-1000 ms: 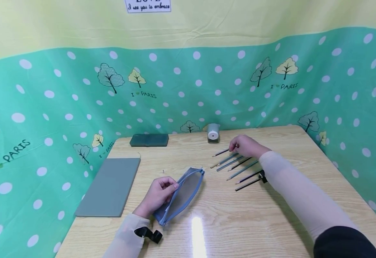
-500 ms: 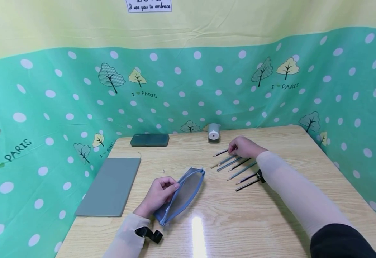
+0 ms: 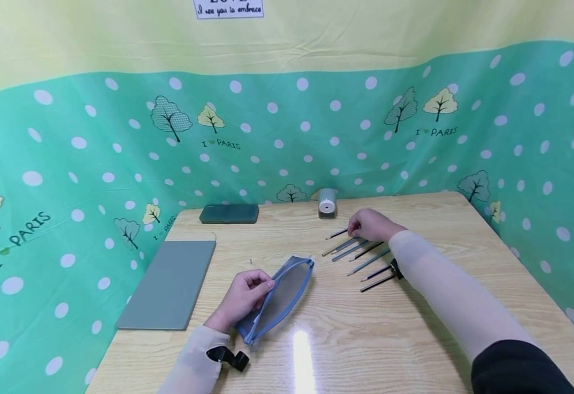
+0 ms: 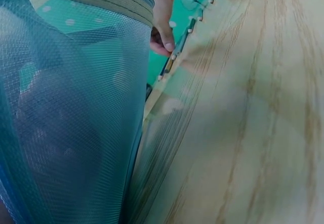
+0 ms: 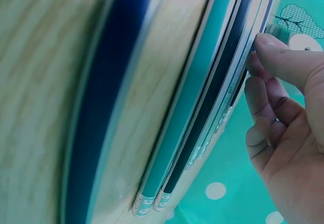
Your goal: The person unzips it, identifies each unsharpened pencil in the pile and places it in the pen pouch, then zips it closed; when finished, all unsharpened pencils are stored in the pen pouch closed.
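Note:
My left hand [image 3: 241, 298] pinches the near-left edge of a blue mesh zipper pouch [image 3: 291, 287], whose mouth gapes toward the right. That pouch's mesh wall [image 4: 76, 107] fills much of the left wrist view. Several pencils [image 3: 365, 262] lie side by side on the table, slanting, right of the pouch. Over their far end, my right hand [image 3: 372, 224] has thumb and fingertips down on a pencil [image 5: 271, 6], pinching it. In the right wrist view the right hand [image 5: 293, 102] covers part of that pencil, and its other fingers are curled.
At the back stand a white pencil sharpener [image 3: 327, 203] and a dark green flat case [image 3: 229, 214]. A grey board [image 3: 168, 284] lies along the left side of the wooden table [image 3: 365, 350]. A polka-dot cloth [image 3: 267, 142] hangs round the table's back and sides.
My right hand has lowered slightly toward the pencils, its fingertips closing in on one. The left hand and the pouch stay in place.

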`<action>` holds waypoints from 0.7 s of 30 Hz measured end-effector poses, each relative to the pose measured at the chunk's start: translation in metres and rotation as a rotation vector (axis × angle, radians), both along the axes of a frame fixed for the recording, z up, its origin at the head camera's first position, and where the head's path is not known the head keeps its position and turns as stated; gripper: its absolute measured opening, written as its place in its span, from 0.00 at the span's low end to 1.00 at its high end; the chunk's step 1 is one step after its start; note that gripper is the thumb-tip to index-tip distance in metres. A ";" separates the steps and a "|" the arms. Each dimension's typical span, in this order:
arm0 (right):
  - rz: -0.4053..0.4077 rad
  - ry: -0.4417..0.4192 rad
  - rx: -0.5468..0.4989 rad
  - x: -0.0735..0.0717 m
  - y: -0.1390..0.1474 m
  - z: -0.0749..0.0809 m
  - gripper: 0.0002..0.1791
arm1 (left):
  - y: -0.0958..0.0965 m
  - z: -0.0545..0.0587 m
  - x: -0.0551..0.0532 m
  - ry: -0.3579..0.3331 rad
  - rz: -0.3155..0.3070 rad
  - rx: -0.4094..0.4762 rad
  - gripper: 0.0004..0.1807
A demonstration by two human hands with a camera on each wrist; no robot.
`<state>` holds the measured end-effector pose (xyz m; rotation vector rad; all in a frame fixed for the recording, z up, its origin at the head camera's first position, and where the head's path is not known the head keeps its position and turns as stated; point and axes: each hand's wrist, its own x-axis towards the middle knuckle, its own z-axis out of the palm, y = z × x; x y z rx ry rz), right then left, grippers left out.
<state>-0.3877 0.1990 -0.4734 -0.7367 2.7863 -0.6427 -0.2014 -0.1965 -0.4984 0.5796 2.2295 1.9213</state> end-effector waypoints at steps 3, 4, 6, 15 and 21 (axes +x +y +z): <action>0.013 0.002 0.000 0.000 -0.001 0.001 0.06 | -0.001 0.000 0.000 0.004 -0.001 0.004 0.10; 0.014 -0.001 -0.002 0.000 -0.001 0.001 0.06 | -0.001 0.000 0.000 0.005 -0.002 0.005 0.10; 0.009 -0.009 -0.008 0.000 -0.001 0.002 0.05 | -0.001 -0.001 0.000 0.007 -0.004 0.008 0.09; -0.021 0.003 0.021 -0.002 -0.002 0.000 0.03 | -0.001 -0.003 -0.001 0.010 -0.005 0.009 0.09; -0.029 0.010 0.018 0.000 -0.001 0.003 0.02 | -0.001 -0.003 -0.001 0.005 -0.004 0.006 0.09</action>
